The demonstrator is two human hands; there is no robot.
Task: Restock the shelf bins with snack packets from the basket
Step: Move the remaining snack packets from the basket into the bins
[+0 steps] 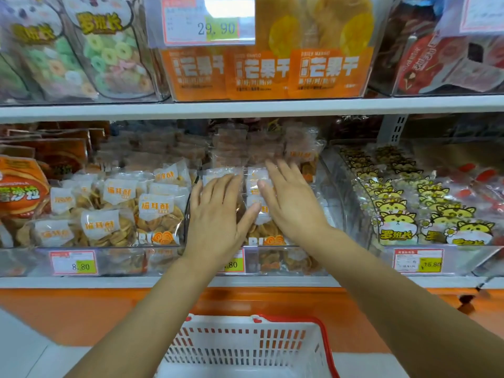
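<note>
Both your hands lie spread and palm-down on the packets (256,184) in the middle bin (270,246), at 12 o'clock from the basket (272,339). Your left hand (215,214) covers the row toward 9, and your right hand (291,203) covers the row toward 3. The fingers are straight and the thumbs nearly meet. Neither hand pinches anything.

Flat palms suit this step. You seem to be pressing the packets down and levelling them so they sit below the rim and don't slide out, rather than picking one up.

The packets lie in two rows running from 6 to 12, overlapping like shingles. Their white labels face up at you. Each packet's long axis seems to follow the row, label end toward 12 and biscuit end toward 6, though blur makes the far ones hard to read.

The part of the basket's inside that shows, at 6, holds no packet, so this bin may be near its last tidy.
</note>
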